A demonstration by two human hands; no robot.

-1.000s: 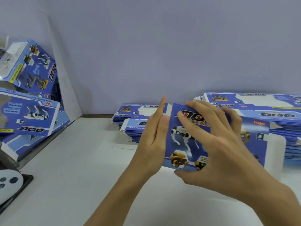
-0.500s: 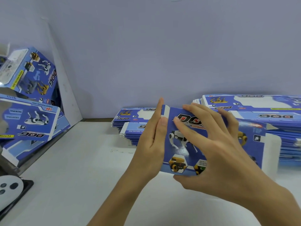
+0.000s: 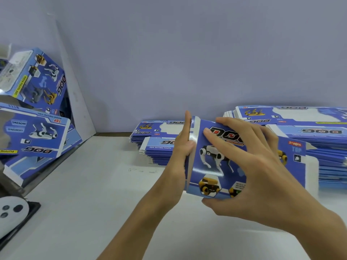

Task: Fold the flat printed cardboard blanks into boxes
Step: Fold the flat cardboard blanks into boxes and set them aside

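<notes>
Right hand (image 3: 262, 175) clamps blank (image 3: 212, 166): my fingers spread over printed face, thumb under near edge. Left hand (image 3: 180, 152) flat, straight fingers pressing blank's left end. Blank held above white table (image 3: 93, 194), in front of flat stacks (image 3: 159, 147). Glossy blue card, white robot dog, red-black "DOG" lettering, yellow vehicle below, white flap at right, left edge curving over.

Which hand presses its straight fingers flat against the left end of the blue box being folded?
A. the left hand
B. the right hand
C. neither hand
A: the left hand stands edge-on with straight fingers against the left end of the blue box, while the right hand grips its printed face.
</notes>
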